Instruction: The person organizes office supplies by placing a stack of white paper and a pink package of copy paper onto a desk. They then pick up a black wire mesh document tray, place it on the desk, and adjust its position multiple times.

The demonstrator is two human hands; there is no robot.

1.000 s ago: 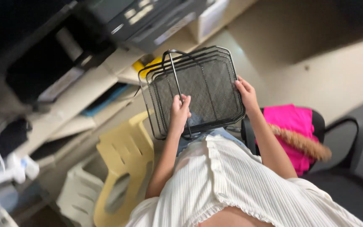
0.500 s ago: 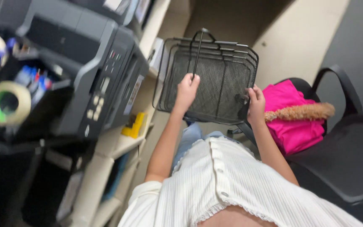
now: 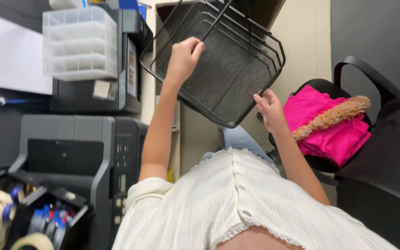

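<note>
Printer [image 3: 70, 153]: grey, 9 o'clock; lower edge cut off.
Chair [image 3: 385, 139]: black, 3 o'clock, partly out of frame; pink cloth [image 3: 329, 125] on it.
Trays [image 3: 218, 60]: black mesh stack, 12 o'clock, tilted; top cropped.
Drawers [image 3: 80, 42]: clear plastic, 10 o'clock; pale label below, illegible.
Left hand [image 3: 184, 58]: closed on tray's near rim.
Right hand [image 3: 269, 111]: fingers gripping tray's lower corner.

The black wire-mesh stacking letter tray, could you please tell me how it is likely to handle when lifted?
The black wire-mesh stacking letter tray probably stays stiff: it keeps its shape though held tilted. Open mesh suggests it is light for its size. The left hand and right hand grip opposite edges, so it may be awkward one-handed.
</note>
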